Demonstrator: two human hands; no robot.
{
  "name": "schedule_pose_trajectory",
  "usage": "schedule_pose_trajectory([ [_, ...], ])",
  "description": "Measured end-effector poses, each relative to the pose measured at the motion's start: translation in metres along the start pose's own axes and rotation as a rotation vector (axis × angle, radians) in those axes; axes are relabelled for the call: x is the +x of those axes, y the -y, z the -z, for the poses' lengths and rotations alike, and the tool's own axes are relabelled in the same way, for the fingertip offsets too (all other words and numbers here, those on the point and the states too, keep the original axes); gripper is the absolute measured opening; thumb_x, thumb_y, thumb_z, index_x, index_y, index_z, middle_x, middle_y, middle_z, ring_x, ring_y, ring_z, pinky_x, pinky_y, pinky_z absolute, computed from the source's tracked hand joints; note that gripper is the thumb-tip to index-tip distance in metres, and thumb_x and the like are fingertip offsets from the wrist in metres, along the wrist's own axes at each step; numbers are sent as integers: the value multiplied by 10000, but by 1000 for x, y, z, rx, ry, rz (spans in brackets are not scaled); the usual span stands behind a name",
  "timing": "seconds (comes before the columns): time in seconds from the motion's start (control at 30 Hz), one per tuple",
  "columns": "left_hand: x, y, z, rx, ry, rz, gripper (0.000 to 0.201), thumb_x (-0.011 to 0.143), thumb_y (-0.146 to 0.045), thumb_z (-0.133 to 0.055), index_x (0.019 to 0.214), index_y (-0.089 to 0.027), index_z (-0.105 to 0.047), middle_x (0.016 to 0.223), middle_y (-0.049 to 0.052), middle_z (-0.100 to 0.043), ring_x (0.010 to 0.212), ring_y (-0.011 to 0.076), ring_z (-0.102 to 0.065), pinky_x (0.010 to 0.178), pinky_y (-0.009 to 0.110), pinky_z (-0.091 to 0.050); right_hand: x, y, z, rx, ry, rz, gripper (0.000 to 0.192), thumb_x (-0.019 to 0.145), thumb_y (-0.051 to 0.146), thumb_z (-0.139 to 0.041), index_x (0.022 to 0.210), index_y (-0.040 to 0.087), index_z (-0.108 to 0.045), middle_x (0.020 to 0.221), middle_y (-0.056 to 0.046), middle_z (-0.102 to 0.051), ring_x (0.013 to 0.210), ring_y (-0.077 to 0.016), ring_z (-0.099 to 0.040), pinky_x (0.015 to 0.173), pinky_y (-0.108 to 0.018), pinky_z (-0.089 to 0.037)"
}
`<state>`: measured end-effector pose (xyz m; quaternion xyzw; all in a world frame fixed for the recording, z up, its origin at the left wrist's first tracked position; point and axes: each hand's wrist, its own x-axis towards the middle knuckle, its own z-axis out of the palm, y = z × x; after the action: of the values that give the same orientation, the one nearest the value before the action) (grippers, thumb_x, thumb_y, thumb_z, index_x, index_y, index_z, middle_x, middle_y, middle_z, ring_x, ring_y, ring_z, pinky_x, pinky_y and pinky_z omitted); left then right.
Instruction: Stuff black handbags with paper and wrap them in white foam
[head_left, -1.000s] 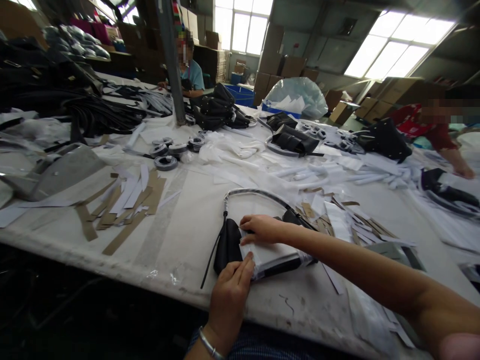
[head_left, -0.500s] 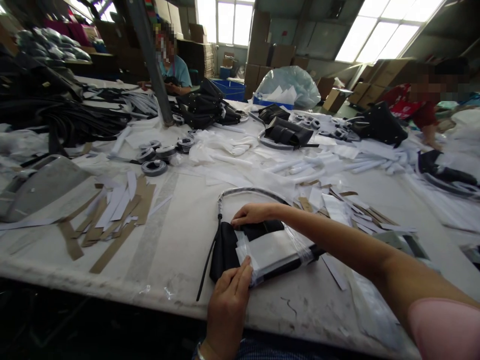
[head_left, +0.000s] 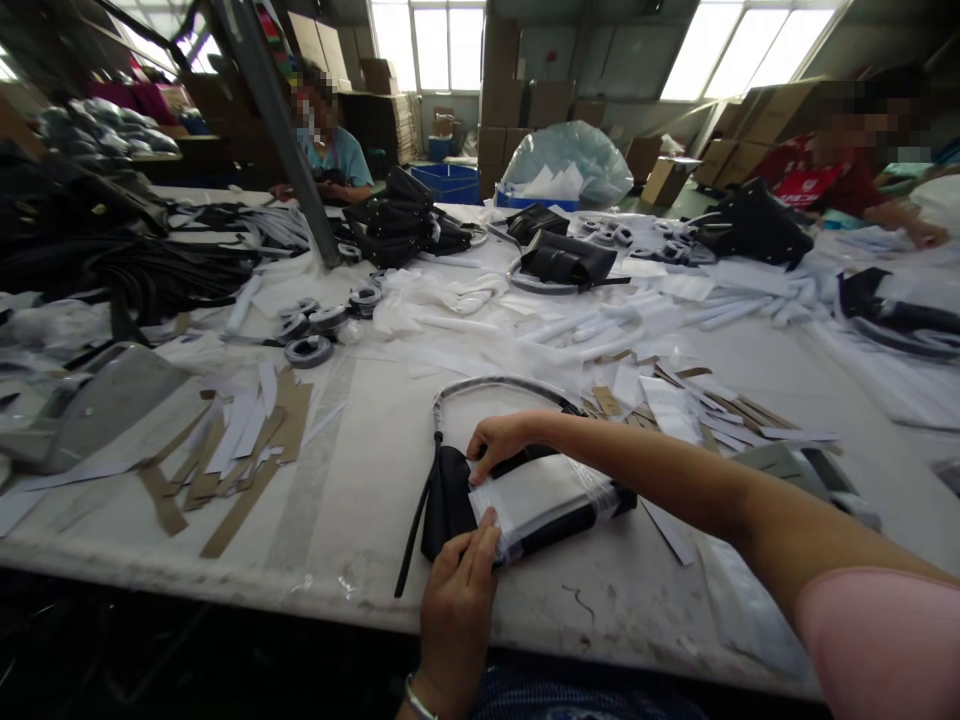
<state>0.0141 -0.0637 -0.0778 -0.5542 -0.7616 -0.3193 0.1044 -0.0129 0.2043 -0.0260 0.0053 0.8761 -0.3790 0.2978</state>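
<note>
left hand [head_left: 456, 605]: silver wrist bangle | right arm: pink short sleeve [head_left: 885, 640]

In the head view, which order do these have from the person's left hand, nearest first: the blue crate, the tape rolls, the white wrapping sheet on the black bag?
From the left hand:
1. White wrapping sheet: touched by the fingers, on the black bag.
2. Tape rolls: mid-table, to the left.
3. Blue crate: beyond the table's far edge.

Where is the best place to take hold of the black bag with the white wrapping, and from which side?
Probably the wrapped curved handle, taken from above. It lies flat on the table, arching beyond the black bag, clear of both hands. The left hand and right hand press the white wrapping on the body, which looks soft and flat.
</note>
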Motion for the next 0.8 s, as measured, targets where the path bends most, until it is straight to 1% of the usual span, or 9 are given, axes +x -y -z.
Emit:
schedule_pose_trajectory([
  [0.07,0,0,0,11,-27,-22,505,881,-29,-523,1357,-196,-535,1234,64,-696,975,193,-660,878,321,-594,-1,-1,-3,-28,-60,-20,430,793,620,-660,833,201,-746,628,81,-563,601,-97,-452,590,-223,-357],
  [0.17,-3,1,-3,34,-54,-75,490,883,-26,-524,1343,-192,-544,1264,58,-684,973,197,-659,885,329,-589,-3,8,-17,-129,-271,-88,513,919,617,-499,828,178,-748,658,30,-623,625,-126,-523,601,-239,-374],
  [0.27,-6,0,-4,59,-60,-104,495,872,-25,-536,1336,-198,-545,1287,55,-673,975,205,-660,888,350,-587,-10,22,-34,-224,-482,-93,473,985,538,-440,940,182,-747,942,-63,-722,875,-192,-633,764,-270,-426],
  [0.4,-1,0,14,-62,34,-100,543,819,-14,-579,1326,-204,-544,1334,61,-642,1064,209,-640,936,368,-576,-53,29,-51,-385,-878,-68,352,985,406,-515,1238,215,-667,1286,-101,-658,1196,-247,-576,1067,-357,-351],
  [0.47,9,6,30,-197,129,-69,468,826,-74,-618,1263,-240,-592,1350,46,-631,1136,202,-617,976,368,-557,-87,18,-62,-410,-1087,-200,380,978,389,-514,1303,227,-627,1315,-101,-643,1226,-266,-565,1096,-395,-355],
  [0.53,21,17,42,-312,140,45,330,876,-194,-621,1198,-263,-634,1369,43,-615,1225,207,-578,1044,406,-510,-121,-1,-75,-382,-1166,-405,430,971,418,-496,1351,238,-587,1351,-106,-616,1262,-299,-546,1085,-431,-388],
  [0.63,43,42,39,-483,26,438,367,920,-351,-581,1261,-218,-614,1406,103,-581,1303,252,-536,1102,495,-438,-154,-32,-96,-193,-1104,-707,571,958,535,-435,1432,225,-506,1387,-137,-586,1241,-367,-567,1009,-521,-456],
  [0.7,56,55,24,-604,27,658,443,916,-398,-584,1288,-160,-598,1367,155,-606,1264,279,-576,1077,504,-456,-160,-46,-107,-65,-1078,-729,635,945,573,-410,1445,191,-493,1411,-152,-566,1284,-374,-537,1045,-538,-433],
  [0.8,67,60,7,-668,13,732,479,911,-430,-590,1268,-112,-613,1348,191,-610,1262,293,-578,1072,464,-465,-159,-53,-112,96,-1179,-629,672,902,569,-470,1438,166,-500,1420,-150,-559,1331,-349,-500,1103,-500,-393],
])
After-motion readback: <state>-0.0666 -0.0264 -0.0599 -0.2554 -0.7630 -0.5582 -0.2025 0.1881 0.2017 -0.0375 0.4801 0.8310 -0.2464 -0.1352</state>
